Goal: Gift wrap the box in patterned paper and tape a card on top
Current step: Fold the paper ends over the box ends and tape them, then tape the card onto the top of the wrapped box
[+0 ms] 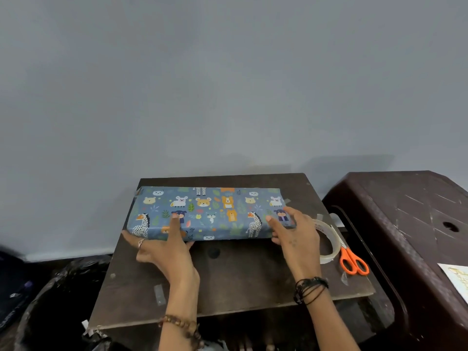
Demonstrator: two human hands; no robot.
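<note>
A plain grey wall [228,84] fills most of your view, above the dark brown wooden bench [240,282]. On it lies the flat box wrapped in blue animal-print paper [210,211]. Your left hand [164,247] and right hand [295,236] grip its near corners, hiding them. Your right hand half-covers a clear tape roll [329,241]. Orange-handled scissors [353,262] lie beside it. A pale card [457,279] is cut off at right.
</note>
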